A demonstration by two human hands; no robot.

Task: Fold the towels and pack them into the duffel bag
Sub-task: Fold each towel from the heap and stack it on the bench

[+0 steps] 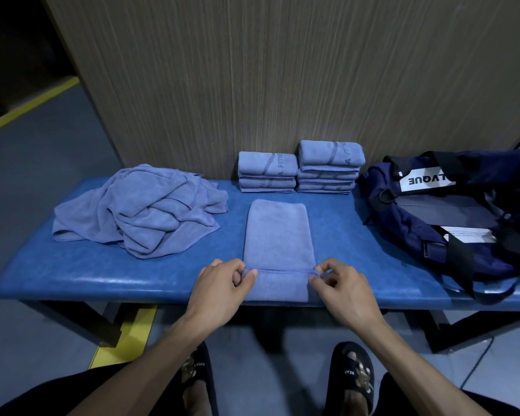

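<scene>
Half-folded towel [278, 235] flat; duffel bag [451, 205] seemingly open.

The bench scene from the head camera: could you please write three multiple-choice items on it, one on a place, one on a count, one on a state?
1. Where is the unfolded heap of towels?
A. left end of the bench
B. inside the bag
C. on the floor

2. How many stacks of folded towels stand at the wall?
A. one
B. two
C. four

3. What are both hands doing?
A. hanging idle
B. pinching a towel edge
C. zipping the bag

Answers: 1 A, the heap lies left of the stacks. 2 B, left stack and right stack. 3 B, left hand and right hand pinch the corners of the flat towel.
</scene>
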